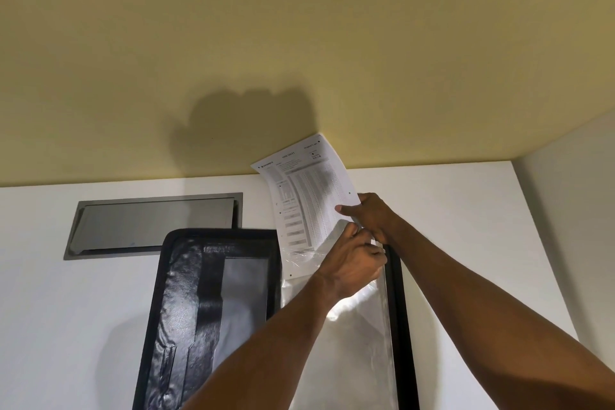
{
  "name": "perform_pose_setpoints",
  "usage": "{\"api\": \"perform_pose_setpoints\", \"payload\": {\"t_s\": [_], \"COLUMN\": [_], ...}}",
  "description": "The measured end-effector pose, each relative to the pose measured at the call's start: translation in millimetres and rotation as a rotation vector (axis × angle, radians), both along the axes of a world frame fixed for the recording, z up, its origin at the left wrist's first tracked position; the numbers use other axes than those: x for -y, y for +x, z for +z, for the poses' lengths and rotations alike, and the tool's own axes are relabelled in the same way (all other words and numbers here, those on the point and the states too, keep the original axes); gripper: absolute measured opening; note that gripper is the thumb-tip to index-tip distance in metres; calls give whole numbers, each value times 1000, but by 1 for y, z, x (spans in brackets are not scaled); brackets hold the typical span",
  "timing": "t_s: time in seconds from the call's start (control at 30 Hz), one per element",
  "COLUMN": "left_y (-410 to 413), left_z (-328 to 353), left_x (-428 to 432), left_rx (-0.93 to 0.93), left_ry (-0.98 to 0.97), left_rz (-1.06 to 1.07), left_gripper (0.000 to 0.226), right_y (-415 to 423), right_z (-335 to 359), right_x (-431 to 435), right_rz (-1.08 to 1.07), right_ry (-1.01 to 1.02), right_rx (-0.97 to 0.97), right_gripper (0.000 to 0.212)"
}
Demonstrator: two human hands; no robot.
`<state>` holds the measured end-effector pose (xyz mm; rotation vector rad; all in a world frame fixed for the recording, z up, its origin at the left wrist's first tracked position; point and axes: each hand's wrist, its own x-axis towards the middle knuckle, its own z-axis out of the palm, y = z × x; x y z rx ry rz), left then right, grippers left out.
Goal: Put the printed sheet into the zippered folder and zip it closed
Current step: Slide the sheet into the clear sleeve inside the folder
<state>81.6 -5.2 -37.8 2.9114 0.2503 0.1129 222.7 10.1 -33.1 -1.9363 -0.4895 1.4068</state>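
A black zippered folder lies open on the white desk. Its right half carries clear plastic sleeves. The printed sheet stands up from the top of a sleeve, its lower end inside the plastic and its upper part curling against the wall. My right hand pinches the sheet's right edge. My left hand grips the top edge of the clear sleeve just below it. The two hands touch each other.
A grey metal cable hatch is set in the desk behind the folder's left half. A yellow wall rises right behind the desk. A white side panel closes the right.
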Motion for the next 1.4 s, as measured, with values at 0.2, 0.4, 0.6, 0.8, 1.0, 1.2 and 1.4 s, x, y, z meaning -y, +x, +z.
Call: {"api": "perform_pose_setpoints", "payload": {"t_s": [0.2,0.4,0.6,0.8,1.0,1.2,1.4], "left_y": [1,-3,-12,-7,5,10,14], "left_z": [-6,-10,-9,-3,5,3,-6], "left_x": [-2,-7,-8,-9,-4,2,-3], "left_rx": [-48,-31,-39,32,-9,-26,-24], "left_ry": [40,73,220,232,175,26,-65], "left_rz": [-54,-118,-197,-114,12,169,208], "left_gripper": [19,28,26,31,17,27,28], "right_y": [-3,-4,-3,-2,2,13,30], "right_z": [0,0,5,4,2,5,2], "right_x": [0,-2,-5,-4,-3,5,18], "right_rz": [-45,-40,-4,-19,22,123,154], "right_ry": [-23,-43,-105,-106,-115,-31,-43], "right_rx": [-9,25,35,-8,-25,-103,-62], "right_gripper": [15,13,25,20,30,18,15]}}
